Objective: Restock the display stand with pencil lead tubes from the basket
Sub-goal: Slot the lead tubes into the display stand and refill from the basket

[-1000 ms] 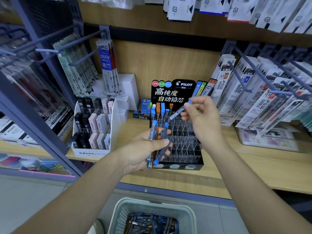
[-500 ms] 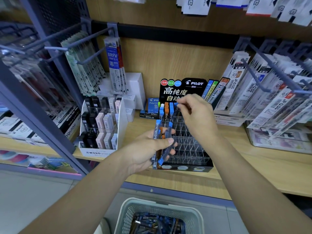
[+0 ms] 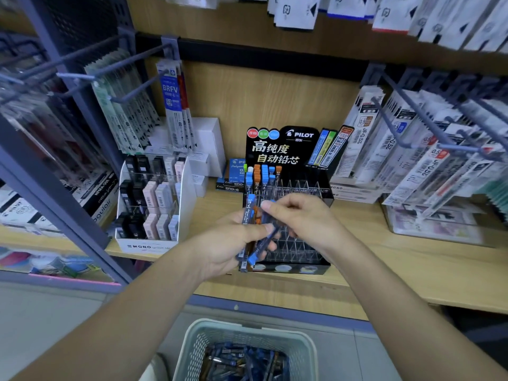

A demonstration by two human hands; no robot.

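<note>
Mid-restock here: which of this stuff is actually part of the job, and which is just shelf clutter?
Job: display stand; basket with spare tubes; held tubes gripped by left hand, right hand pinching one; stocked tubes.
Around: eraser box; hanging refill packs; white boxes.

Extending both bare forearms forward, converging at centre. Gripping a bundle of lead tubes [image 3: 249,211] in the left hand [image 3: 228,243], thumb pressing across them. Pinching one tube's upper end with the right hand [image 3: 302,218], knuckles up.
</note>
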